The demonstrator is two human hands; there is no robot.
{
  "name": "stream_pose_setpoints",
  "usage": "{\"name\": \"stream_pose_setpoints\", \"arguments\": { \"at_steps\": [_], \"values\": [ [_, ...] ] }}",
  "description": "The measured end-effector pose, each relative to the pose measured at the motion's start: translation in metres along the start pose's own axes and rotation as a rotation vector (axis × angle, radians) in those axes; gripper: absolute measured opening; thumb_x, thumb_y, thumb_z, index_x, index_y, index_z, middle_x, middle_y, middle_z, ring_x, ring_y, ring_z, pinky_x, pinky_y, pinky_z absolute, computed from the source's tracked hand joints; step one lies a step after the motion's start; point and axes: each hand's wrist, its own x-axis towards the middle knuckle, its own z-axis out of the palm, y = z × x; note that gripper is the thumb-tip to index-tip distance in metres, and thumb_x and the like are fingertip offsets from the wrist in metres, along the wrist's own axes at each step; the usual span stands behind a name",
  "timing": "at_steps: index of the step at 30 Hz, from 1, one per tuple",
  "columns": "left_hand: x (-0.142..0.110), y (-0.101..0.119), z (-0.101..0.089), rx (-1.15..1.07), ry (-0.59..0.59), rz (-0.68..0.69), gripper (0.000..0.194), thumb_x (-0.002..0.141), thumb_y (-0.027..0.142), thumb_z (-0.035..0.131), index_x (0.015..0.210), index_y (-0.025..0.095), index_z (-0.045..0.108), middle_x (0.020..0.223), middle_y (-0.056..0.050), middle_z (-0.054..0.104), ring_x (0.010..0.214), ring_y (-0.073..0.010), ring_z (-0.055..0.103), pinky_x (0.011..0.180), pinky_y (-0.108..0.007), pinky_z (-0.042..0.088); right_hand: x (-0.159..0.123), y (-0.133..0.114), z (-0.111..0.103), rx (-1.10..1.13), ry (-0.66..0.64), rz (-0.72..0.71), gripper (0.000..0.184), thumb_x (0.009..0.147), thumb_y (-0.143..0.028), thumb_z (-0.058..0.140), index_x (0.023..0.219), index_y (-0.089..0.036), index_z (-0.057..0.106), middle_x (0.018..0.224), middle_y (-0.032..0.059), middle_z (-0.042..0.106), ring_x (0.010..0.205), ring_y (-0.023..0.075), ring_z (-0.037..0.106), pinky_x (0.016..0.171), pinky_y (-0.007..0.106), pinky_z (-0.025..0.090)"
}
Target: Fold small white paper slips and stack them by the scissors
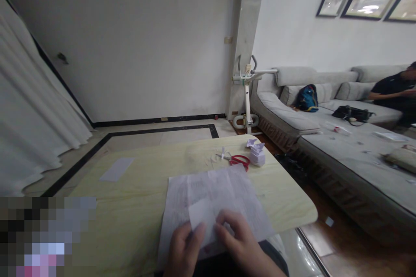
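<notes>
Pale wood worktop (136,207) spans the lower middle of the frame, before a grey wall (162,52). The left hand (185,241) pinches a small white paper (199,213) at bottom centre; the right hand (235,231) curls at its right edge, and I cannot tell whether it grips. Beneath lies 1 large printed sheet (227,188). Farther out, red scissors (239,161), scraps (209,162) and 1 folded paper (258,156) sit right of centre, 1 loose slip (117,169) at left. Some cutting and folding looks done; the held piece seems unfolded yet.
</notes>
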Motion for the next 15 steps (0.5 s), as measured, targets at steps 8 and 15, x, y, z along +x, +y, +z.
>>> {"name": "stream_pose_setpoints", "arguments": {
  "at_steps": [8, 15],
  "values": [
    [-0.0012, -0.0052, 0.0018, 0.015, 0.024, 0.014, 0.061, 0.066, 0.069, 0.068, 0.089, 0.013, 0.077, 0.089, -0.013, 0.077, 0.091, -0.0350, 0.070, 0.078, -0.036, 0.057, 0.0009, 0.0011, 0.0015, 0.023, -0.003, 0.048, 0.031, 0.089, -0.045, 0.053, 0.074, -0.018, 0.058, 0.074, 0.0027, 0.060, 0.075, 0.0196, 0.054, 0.071, 0.029, 0.045],
    [-0.0058, -0.0063, 0.0045, -0.014, 0.063, -0.010, 0.043, 0.069, 0.057, 0.068, 0.083, 0.017, 0.075, 0.081, -0.009, 0.077, 0.077, -0.0298, 0.072, 0.064, -0.031, 0.059, -0.0013, 0.0040, 0.0018, 0.067, -0.079, 0.122, 0.037, 0.089, -0.050, 0.052, 0.073, -0.017, 0.056, 0.073, 0.0018, 0.055, 0.072, 0.0178, 0.052, 0.068, 0.028, 0.044]
  ]
}}
